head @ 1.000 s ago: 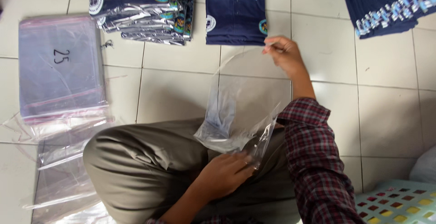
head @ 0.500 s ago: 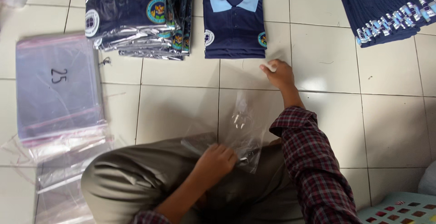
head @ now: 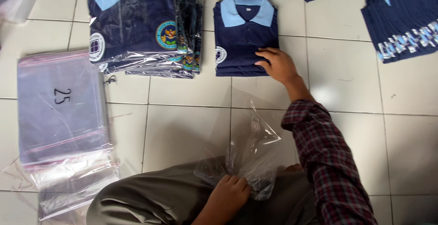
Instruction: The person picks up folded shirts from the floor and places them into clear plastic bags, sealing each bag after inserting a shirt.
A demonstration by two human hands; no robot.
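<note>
from the head view, the right hand (head: 279,65) lies flat and unclenched on the lower edge of a folded navy shirt (head: 244,36) with a light blue collar; the fingers rest on the cloth, not yet closed round it. the left hand (head: 228,193) sits low on the lap, fingers pinched on a clear plastic bag (head: 248,154) that stands crumpled and empty between the two hands. up and to the left of the right hand is a stack of bagged shirts (head: 141,29), so part of the packing looks done. far left of the left hand lies a pile of empty bags (head: 61,115), and beyond the right hand more unbagged shirts (head: 401,24), so i judge plenty is left.
</note>
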